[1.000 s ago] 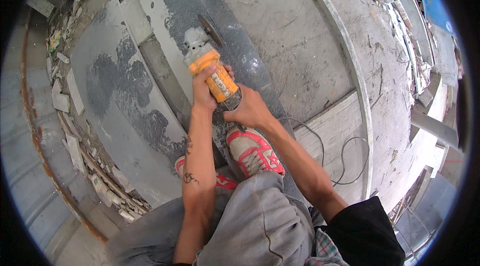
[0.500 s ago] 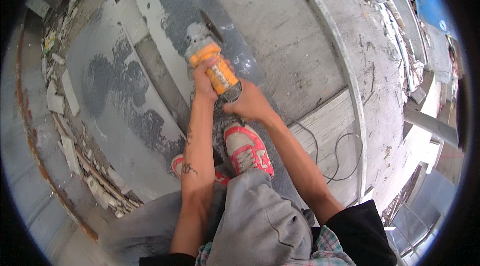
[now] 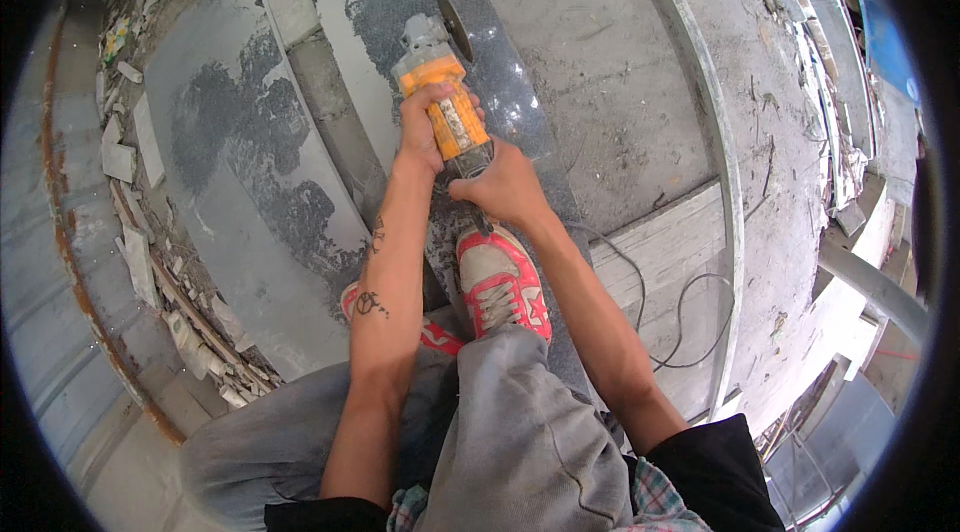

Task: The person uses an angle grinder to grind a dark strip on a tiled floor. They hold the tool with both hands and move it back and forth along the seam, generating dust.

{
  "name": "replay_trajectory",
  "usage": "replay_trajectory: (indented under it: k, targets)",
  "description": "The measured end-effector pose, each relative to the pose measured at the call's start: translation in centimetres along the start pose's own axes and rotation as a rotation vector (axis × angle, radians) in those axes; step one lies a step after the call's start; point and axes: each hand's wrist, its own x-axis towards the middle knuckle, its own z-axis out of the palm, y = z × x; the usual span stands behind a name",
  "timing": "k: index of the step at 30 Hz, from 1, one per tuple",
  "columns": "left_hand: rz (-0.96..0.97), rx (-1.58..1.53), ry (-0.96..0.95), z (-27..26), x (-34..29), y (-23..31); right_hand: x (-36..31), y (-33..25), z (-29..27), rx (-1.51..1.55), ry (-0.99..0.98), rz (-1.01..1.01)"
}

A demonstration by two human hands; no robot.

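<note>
Both my hands are closed round an orange and grey angle grinder (image 3: 459,122). My left hand (image 3: 421,130) grips the orange body near the metal head. At the dark rear end, my right hand (image 3: 505,182) wraps round the handle. The cutting disc (image 3: 454,26) stands on edge at the right of the head, over a dark, shiny stone slab (image 3: 505,82). Whether the disc touches the slab, I cannot tell. Pale dust or coating covers part of the slab's left side. My red and white shoe (image 3: 497,287) rests just below the grinder.
Another slab (image 3: 215,202) with grey patches lies to the left. Broken stone pieces (image 3: 140,267) line the wall there. A grey cable (image 3: 672,362) loops on the right beside a long pale rail (image 3: 715,132). Stacked scrap boards (image 3: 845,72) stand at the far right.
The view has shifted a little, so the slabs sit higher and further right. The grinder has moved slightly up and right in the picture, still in both hands.
</note>
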Motion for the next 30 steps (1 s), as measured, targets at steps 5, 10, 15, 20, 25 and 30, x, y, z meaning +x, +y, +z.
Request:
replay_trajectory:
  k: [5,10,15,20,25,30]
  targets:
    - [-0.023,-0.058,-0.007,-0.1,0.4,0.5,0.3,-0.9,-0.1,-0.039,0.014,0.033]
    - [-0.052,-0.074,0.023,0.0,0.3,0.7,0.1,-1.7,-0.3,-0.011,0.014,0.061]
    - [-0.088,-0.07,0.019,-0.3,0.8,0.4,0.6,-0.5,0.2,0.02,0.018,0.063]
    - [-0.083,-0.045,0.016,-0.3,1.0,0.0,0.5,-0.4,0.1,-0.014,0.054,0.039]
    - [-0.113,-0.088,0.009,-0.7,1.1,-0.3,0.3,-0.9,-0.2,-0.024,0.039,0.046]
    - [-0.096,-0.099,0.012,-0.5,0.8,-0.3,0.4,-0.6,-0.1,-0.064,0.037,0.078]
